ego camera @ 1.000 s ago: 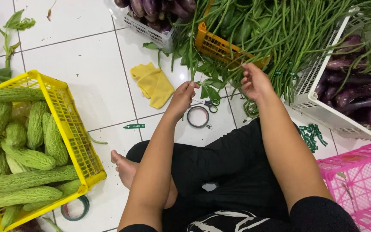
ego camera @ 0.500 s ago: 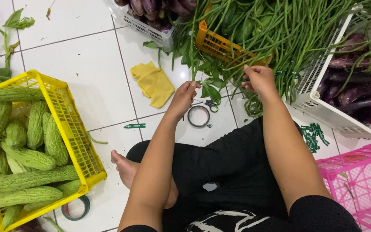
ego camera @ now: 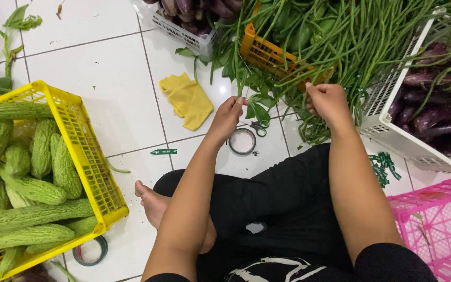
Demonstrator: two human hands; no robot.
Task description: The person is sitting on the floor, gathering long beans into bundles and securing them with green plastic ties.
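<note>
I sit cross-legged on a white tiled floor. My left hand (ego camera: 229,116) is pinched on the leafy stems (ego camera: 255,93) at the near edge of a heap of long green beans (ego camera: 340,36). My right hand (ego camera: 328,102) is closed around a bundle of long beans that hangs down toward the floor beside my knee. A roll of tape (ego camera: 242,141) and small scissors (ego camera: 259,126) lie on the tiles just below my left hand.
A yellow crate (ego camera: 87,151) of bitter gourds stands at the left, a yellow cloth (ego camera: 188,99) ahead. An orange basket (ego camera: 267,55) lies under the beans. White baskets of purple eggplants (ego camera: 434,120) sit right and top. A pink crate (ego camera: 437,219) is at lower right. Another tape roll (ego camera: 91,253) lies near my foot.
Both hands have stayed at the bean heap; the right hand has closed more firmly around the bundle and shifted slightly. The left hand has barely moved.
</note>
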